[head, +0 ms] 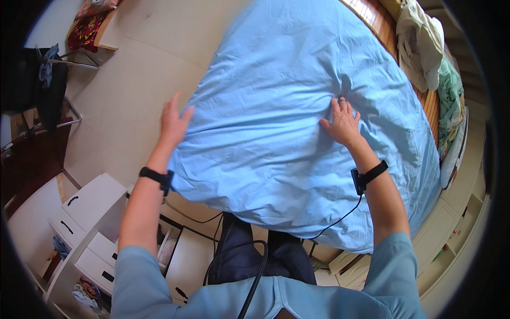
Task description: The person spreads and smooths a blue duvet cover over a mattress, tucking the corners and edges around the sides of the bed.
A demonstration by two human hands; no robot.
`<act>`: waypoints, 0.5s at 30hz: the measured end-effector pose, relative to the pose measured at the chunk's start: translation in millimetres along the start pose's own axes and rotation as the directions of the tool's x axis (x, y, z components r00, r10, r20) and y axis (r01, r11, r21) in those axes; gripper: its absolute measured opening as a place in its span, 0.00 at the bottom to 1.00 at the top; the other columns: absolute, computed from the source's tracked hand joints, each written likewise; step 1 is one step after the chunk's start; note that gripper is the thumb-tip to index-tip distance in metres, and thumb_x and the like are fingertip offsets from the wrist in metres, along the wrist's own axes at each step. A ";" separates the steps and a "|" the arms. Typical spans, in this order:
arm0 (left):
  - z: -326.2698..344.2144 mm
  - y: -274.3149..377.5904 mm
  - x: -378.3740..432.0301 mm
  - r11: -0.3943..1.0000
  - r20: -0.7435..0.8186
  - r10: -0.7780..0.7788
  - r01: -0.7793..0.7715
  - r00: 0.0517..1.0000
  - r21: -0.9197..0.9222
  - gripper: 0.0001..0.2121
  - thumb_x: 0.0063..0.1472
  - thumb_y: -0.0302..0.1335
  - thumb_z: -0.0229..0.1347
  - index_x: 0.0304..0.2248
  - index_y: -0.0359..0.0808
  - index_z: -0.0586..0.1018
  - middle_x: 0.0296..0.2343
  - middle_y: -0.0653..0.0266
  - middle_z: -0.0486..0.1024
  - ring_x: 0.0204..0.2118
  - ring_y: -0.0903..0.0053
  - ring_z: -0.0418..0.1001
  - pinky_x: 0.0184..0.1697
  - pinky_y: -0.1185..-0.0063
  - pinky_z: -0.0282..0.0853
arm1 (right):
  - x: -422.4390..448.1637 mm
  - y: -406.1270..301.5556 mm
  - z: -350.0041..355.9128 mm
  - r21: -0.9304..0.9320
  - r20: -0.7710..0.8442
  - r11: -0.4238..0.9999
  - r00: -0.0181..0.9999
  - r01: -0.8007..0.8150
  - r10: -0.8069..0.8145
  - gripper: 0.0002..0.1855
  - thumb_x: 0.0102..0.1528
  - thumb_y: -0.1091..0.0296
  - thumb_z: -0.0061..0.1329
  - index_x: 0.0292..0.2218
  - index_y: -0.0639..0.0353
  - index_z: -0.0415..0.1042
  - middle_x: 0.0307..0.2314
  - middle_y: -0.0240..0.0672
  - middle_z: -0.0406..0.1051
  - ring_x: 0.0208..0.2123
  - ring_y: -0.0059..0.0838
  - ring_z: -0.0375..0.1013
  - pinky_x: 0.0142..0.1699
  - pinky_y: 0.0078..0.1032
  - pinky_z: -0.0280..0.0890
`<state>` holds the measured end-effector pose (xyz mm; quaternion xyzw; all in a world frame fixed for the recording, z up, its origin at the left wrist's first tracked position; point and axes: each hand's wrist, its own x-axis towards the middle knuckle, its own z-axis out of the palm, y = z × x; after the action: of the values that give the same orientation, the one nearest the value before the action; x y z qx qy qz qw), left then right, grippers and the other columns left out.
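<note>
A light blue cloth cover (271, 131), full of creases, lies spread over a bed in front of me. My right hand (342, 121) rests on it with the palm down and the fingers apart; deep folds run out from around the fingertips. Near the left edge of the cover is my left hand (174, 121), slightly blurred, its fingers spread and nothing in it. Whether it touches the cloth I cannot tell. Each forearm wears a black strap with a small device, and a thin cable hangs from the right one.
Wooden slats (432, 115) show beyond the cover on the right, beside a cream cloth (422, 44) and a green patterned cloth (450, 95). White drawers (93, 199) stand at lower left. A black chair (51, 83) with a metal frame is at far left. Black cables hang near my legs.
</note>
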<state>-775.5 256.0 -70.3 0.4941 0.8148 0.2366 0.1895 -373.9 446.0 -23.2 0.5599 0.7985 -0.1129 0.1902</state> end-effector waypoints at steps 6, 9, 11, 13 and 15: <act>61.7 146.7 -11.0 0.860 0.309 0.466 -0.506 0.829 0.060 0.29 0.48 0.38 0.54 0.51 0.44 0.61 0.53 0.62 0.51 0.58 0.68 0.44 0.56 0.57 0.37 | 52.8 -79.5 -63.2 0.060 -0.237 0.939 0.919 0.339 -0.316 0.32 0.48 0.50 0.46 0.52 0.49 0.54 0.54 0.38 0.48 0.55 0.39 0.48 0.52 0.59 0.42; 97.1 139.2 -41.4 0.795 0.357 0.528 -0.596 0.771 0.111 0.30 0.52 0.43 0.49 0.54 0.48 0.56 0.56 0.70 0.46 0.59 0.77 0.39 0.58 0.61 0.27 | 101.8 -42.5 -46.9 0.043 -0.242 0.979 0.953 0.197 -0.181 0.39 0.46 0.42 0.43 0.54 0.51 0.49 0.54 0.43 0.45 0.56 0.44 0.44 0.53 0.55 0.41; 103.1 139.8 -38.5 0.793 0.345 0.554 -0.607 0.758 0.058 0.30 0.52 0.43 0.48 0.55 0.50 0.54 0.56 0.72 0.44 0.59 0.79 0.39 0.59 0.64 0.25 | 130.5 41.4 -10.1 0.045 -0.159 0.997 0.985 -0.060 0.066 0.46 0.44 0.35 0.41 0.55 0.54 0.43 0.54 0.51 0.42 0.56 0.51 0.41 0.55 0.50 0.39; 108.8 140.2 -29.1 0.802 0.370 0.538 -0.595 0.757 0.053 0.30 0.53 0.43 0.46 0.55 0.51 0.53 0.56 0.73 0.43 0.59 0.80 0.38 0.59 0.64 0.24 | 149.7 91.5 7.9 0.063 -0.105 0.973 0.968 -0.222 0.228 0.53 0.42 0.29 0.39 0.56 0.57 0.38 0.53 0.59 0.39 0.56 0.57 0.38 0.57 0.45 0.37; 111.5 134.8 -27.3 0.807 0.393 0.533 -0.590 0.750 0.033 0.29 0.54 0.43 0.45 0.55 0.52 0.51 0.57 0.74 0.42 0.59 0.81 0.37 0.59 0.65 0.23 | 164.9 87.1 11.4 0.064 -0.067 0.968 0.967 -0.241 0.245 0.57 0.41 0.25 0.38 0.57 0.59 0.36 0.53 0.63 0.38 0.56 0.60 0.37 0.58 0.43 0.36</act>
<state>-606.5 307.5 -82.0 0.7646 0.5938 0.1225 0.2185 -339.9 612.1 -101.6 0.6624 0.7269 -0.0902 0.1572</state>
